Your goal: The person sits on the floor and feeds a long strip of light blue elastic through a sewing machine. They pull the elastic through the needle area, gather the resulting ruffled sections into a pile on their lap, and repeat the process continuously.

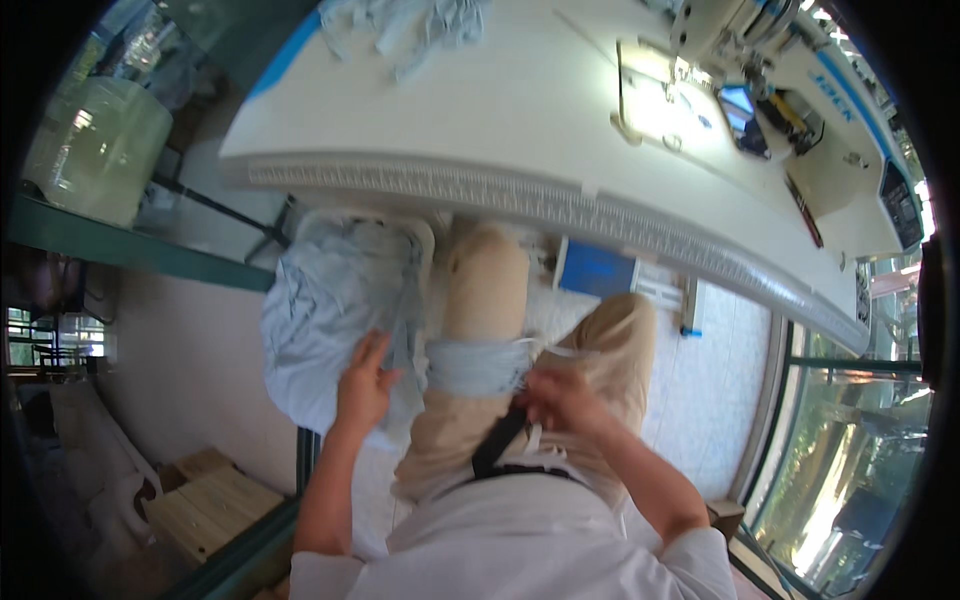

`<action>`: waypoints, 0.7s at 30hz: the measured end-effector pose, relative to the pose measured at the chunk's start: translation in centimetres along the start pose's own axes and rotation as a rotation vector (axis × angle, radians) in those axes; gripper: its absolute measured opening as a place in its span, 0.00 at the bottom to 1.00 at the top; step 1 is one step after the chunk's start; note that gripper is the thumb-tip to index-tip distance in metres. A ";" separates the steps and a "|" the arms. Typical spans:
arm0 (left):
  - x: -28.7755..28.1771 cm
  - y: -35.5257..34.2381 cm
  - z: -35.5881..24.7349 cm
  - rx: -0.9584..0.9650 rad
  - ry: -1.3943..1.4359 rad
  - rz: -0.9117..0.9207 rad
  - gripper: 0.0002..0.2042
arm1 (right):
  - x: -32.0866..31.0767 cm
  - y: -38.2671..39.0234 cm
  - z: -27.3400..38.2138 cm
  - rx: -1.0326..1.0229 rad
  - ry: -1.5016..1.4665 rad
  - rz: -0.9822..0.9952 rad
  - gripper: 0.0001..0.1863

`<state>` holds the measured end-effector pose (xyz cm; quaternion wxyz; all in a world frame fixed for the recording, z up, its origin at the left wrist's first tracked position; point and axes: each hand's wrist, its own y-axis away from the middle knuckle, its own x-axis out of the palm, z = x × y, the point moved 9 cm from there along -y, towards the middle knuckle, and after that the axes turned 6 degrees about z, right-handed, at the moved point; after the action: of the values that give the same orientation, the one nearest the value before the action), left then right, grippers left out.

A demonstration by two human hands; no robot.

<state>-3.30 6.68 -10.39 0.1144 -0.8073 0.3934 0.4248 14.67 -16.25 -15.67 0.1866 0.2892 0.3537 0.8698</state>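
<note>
My left hand is open, its fingers apart, at the near right side of a heap of light blue cloth. Beneath the heap shows the pale rim of a bin. Across my left thigh lies a folded light blue cloth piece with loose threads at its right end. My right hand is closed beside that end, over my lap; blur hides what its fingers hold. A black strap-like strip runs from below those fingers toward my waist.
Ahead stands a white sewing table with a ruler strip along its front edge. On it are a lit sewing machine, a phone and more light blue cloth pieces. A wooden box sits at lower left.
</note>
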 end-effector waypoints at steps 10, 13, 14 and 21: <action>-9.5 -5.7 -18.7 0.640 0.028 -0.505 0.03 | 28.3 21.0 11.6 -1.088 0.418 1.249 0.20; -12.3 -8.0 -21.5 0.742 -0.030 -0.619 0.02 | 27.4 19.9 10.1 -0.954 0.535 1.319 0.16; -13.1 -9.0 -21.7 0.750 -0.051 -0.652 0.02 | 26.9 19.2 8.9 -0.830 0.615 1.381 0.16; -17.2 -16.9 -21.2 0.622 -0.129 -0.737 0.01 | 25.7 19.5 14.0 -1.073 0.328 1.082 0.13</action>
<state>16.05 16.12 13.43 0.5170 -0.7925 0.1817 0.2676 1.62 -8.85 16.14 -0.2042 0.1592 -0.2828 0.9236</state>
